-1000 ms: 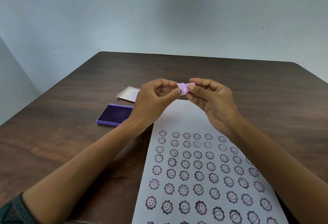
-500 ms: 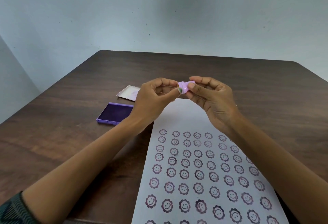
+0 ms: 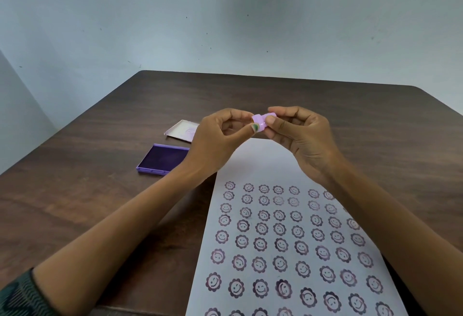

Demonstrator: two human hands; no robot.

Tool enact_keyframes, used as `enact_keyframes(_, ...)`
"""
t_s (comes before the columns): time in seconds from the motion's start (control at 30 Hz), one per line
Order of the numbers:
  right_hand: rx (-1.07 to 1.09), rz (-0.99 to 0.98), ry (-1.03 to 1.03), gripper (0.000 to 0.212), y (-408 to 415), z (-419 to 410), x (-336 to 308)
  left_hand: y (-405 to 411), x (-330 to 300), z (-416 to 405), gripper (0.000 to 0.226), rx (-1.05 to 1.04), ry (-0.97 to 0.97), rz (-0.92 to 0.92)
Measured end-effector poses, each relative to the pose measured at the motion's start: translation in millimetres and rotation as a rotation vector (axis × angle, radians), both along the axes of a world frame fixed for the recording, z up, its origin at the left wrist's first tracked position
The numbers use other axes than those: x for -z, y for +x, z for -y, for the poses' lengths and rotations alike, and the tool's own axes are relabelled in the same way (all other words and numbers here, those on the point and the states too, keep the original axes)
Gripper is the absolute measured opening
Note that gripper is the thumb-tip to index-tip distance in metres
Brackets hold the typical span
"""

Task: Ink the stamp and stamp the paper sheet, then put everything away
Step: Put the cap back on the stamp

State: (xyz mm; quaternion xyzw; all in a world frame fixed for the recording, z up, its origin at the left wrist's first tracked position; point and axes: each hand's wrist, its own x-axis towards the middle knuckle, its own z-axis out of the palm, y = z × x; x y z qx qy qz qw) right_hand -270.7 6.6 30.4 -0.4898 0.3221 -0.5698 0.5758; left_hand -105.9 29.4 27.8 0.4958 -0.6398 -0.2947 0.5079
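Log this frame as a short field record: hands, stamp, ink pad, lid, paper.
left hand: pinching the stamp's left end
right hand: pinching its right end
stamp: small, lilac, held above the table
ink pad: open, purple, on the table left of the paper
lid: off, lying behind the pad
paper sheet: rows of smiley flower prints, far end blank
table: dark wood

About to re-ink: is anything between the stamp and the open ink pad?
Nothing on the table lies between them. Both hands hold the stamp above the paper sheet's far end; only the left hand itself sits toward the ink pad, which is uncovered.
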Motion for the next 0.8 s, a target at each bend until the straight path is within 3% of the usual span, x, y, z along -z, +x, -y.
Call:
enact_keyframes(0.1, 0.015, -0.016, -0.007, 0.022, -4, 2, -3, -2, -2, -3, 0.057, 0.040, 0.053, 0.143)
enact_keyframes(0.23, 0.063, 0.023, 0.020, 0.019, -11, 6, -6, -2, -8, -13, 0.099, 0.150, 0.114, 0.464)
enact_keyframes(0.37, 0.120, 0.056, 0.043, 0.016, -20, 11, -8, 1, -13, -23, 0.108, 0.408, 0.161, 0.925)
enact_keyframes(0.43, 0.143, 0.032, 0.037, 0.017, -21, 12, -8, 0, -9, -26, 0.112, 0.563, 0.261, 1.065)
enact_keyframes(0.57, 0.169, -0.045, 0.006, 0.018, -21, 10, -8, -6, 3, -27, 0.115, 0.670, 0.326, 1.146)
enact_keyframes(0.8, 0.190, -0.201, -0.072, 0.024, -24, 6, -15, -21, 15, -13, 0.111, 0.628, 0.254, 1.083)
